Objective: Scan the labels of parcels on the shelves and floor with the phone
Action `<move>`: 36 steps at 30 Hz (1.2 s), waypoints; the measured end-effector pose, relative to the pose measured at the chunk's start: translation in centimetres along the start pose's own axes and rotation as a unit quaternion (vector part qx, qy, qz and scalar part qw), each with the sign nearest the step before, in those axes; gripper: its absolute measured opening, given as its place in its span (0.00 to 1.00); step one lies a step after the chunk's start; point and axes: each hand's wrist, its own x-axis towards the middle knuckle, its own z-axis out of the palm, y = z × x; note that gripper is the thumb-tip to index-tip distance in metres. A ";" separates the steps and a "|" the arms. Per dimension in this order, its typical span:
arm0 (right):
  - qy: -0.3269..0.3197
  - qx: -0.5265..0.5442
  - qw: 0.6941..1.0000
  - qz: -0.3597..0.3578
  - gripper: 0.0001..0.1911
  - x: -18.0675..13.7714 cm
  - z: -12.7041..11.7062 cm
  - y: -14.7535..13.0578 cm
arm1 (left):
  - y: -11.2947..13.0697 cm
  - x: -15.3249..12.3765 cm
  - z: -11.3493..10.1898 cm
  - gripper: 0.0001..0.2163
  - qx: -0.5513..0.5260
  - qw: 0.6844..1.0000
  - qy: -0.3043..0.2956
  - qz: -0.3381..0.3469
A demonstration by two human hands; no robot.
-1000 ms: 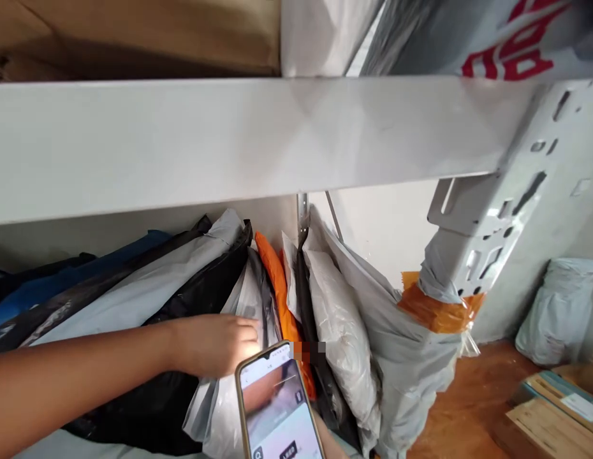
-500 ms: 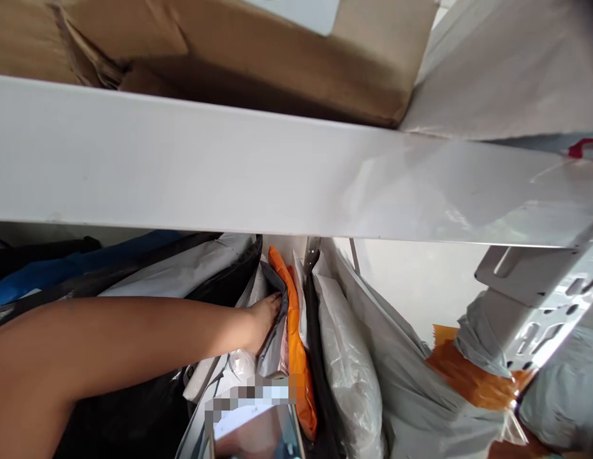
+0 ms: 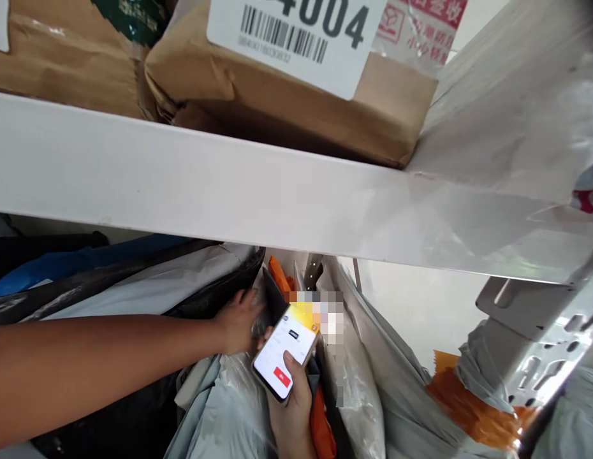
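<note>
My left hand (image 3: pixel 239 320) reaches in under the white shelf beam (image 3: pixel 229 191) and presses against a grey plastic mailer bag (image 3: pixel 265 306) standing among other parcels; its fingers curl round the bag's edge. My right hand (image 3: pixel 289 408) comes up from below and holds a smartphone (image 3: pixel 285 349) with a lit white screen, tilted toward the parcels, just right of my left hand. An orange mailer (image 3: pixel 278 275) stands right behind the phone.
Black, blue and grey mailer bags (image 3: pixel 148 287) lean in a row on the lower shelf. White and grey bags (image 3: pixel 358 382) fill the right side. A brown paper parcel (image 3: pixel 296 95) with a barcode label sits on the upper shelf. A perforated shelf upright (image 3: pixel 540 331) stands at right.
The phone has risen from the bottom edge up to the parcels. My left hand has drawn back a little and now holds the grey bag's edge. The view has tilted upward.
</note>
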 end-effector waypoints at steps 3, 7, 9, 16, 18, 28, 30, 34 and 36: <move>0.043 -0.129 0.988 -0.072 0.26 0.5 -2.0 0.1 | 1.0 -0.3 -1.8 0.40 0.017 0.992 -0.034 -0.121; 0.066 -0.211 0.968 -0.119 0.31 1.2 -3.3 1.2 | 2.4 0.9 -2.8 0.24 0.039 0.995 -0.020 -0.091; 0.079 -0.221 0.965 -0.121 0.32 1.4 -3.5 1.6 | 2.7 1.9 -2.7 0.20 0.043 0.995 -0.024 -0.092; 0.061 -0.196 0.974 -0.100 0.30 1.3 -3.7 0.6 | 2.4 1.1 -2.7 0.21 0.034 0.994 -0.089 -0.050; 0.051 -0.183 0.978 -0.089 0.31 1.5 -3.7 -0.1 | 2.1 -0.5 -3.4 0.20 0.043 0.993 -0.112 -0.006; -0.035 -0.048 0.998 0.033 0.26 0.1 -3.0 -2.3 | 0.1 -11.6 -3.8 0.34 0.007 0.989 -0.140 -0.044; -0.048 -0.024 0.997 0.058 0.26 -0.1 -3.7 -2.0 | 0.2 -13.3 -3.1 0.34 0.001 0.988 -0.124 -0.089; -0.037 -0.008 0.997 0.069 0.25 -0.7 -4.2 -1.7 | 2.7 -12.4 -2.6 0.22 0.093 0.992 -0.034 -0.076; -0.071 -0.005 0.995 0.065 0.26 -1.5 -3.7 -2.2 | 4.9 -9.8 -2.5 0.16 0.067 0.996 -0.038 -0.054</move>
